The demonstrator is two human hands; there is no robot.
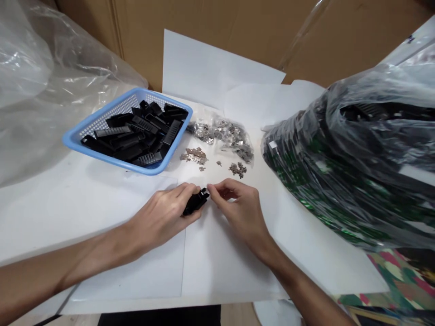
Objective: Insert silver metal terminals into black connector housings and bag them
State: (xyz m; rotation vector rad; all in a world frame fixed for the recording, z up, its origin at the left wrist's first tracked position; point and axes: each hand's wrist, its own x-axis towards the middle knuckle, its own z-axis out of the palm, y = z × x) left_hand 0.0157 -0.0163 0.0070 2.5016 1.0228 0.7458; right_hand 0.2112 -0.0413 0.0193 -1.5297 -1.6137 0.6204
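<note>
Left hand (166, 213) closed around a small black plastic clip (196, 202), seemingly light and rigid, best held by its sides; right hand (238, 203) pinches at its tip.

The left hand (166, 213) hides most of the black part (196, 202). The metal bits (217, 136) are too small to tell. The edge cuts off the bag (356, 158).

Left hand (166, 213) around black plastic part (196, 201), right hand (239, 208) pinching at its tip (blue basket (102, 120) behind).
</note>
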